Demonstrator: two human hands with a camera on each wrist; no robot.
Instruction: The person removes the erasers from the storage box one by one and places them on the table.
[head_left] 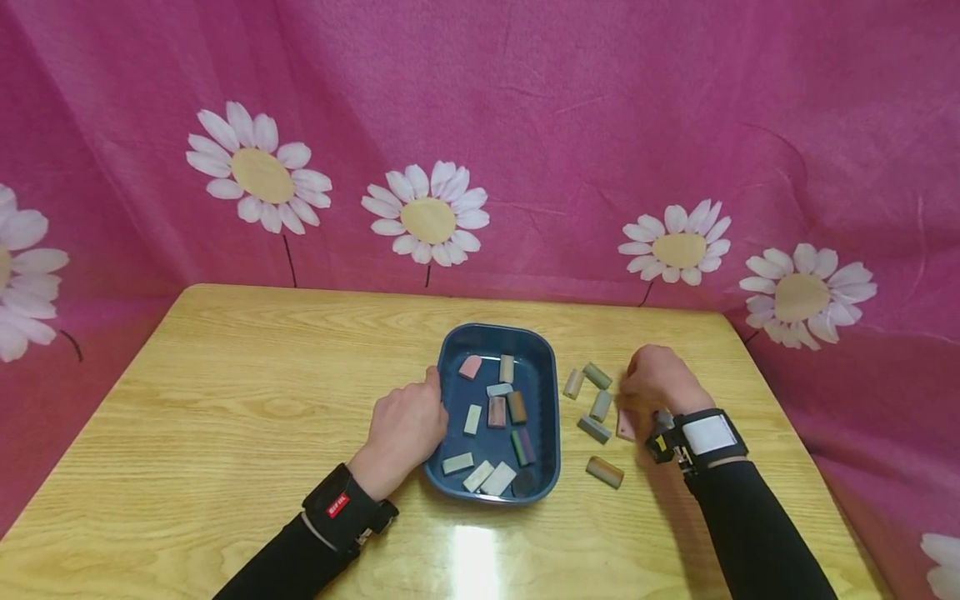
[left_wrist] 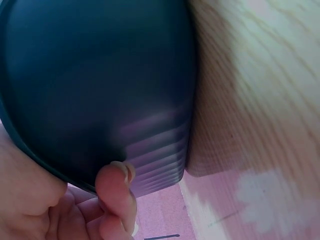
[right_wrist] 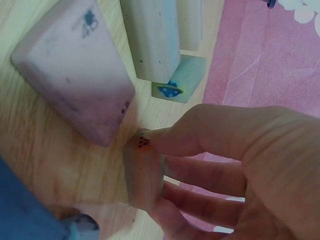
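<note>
My left hand point(head_left: 405, 421) grips the left wall of a dark blue plastic tray point(head_left: 557, 433), thumb over the rim; in the left wrist view curled fingers lie against the tray's ribbed outer side point(left_wrist: 155, 160). Inside the tray lie several small blocks, among them a pink round-ended block point(head_left: 470, 367), a brown block point(head_left: 517, 407) and a dark round piece point(head_left: 522, 483). Right of the tray, my right hand point(head_left: 660, 382) pinches a small beige-orange block point(right_wrist: 142, 172) with dark dots, between thumb and fingertips. Close beside it on the table lies a pinkish slanted block point(right_wrist: 77, 72).
Between tray and right hand, several loose blocks lie on the wooden table point(head_left: 247, 417), including a green block point(head_left: 597, 375) and a grey block point(head_left: 594, 429). A brown striped block point(head_left: 604, 472) lies nearer me. Pink flowered cloth point(head_left: 525, 125) hangs behind the table.
</note>
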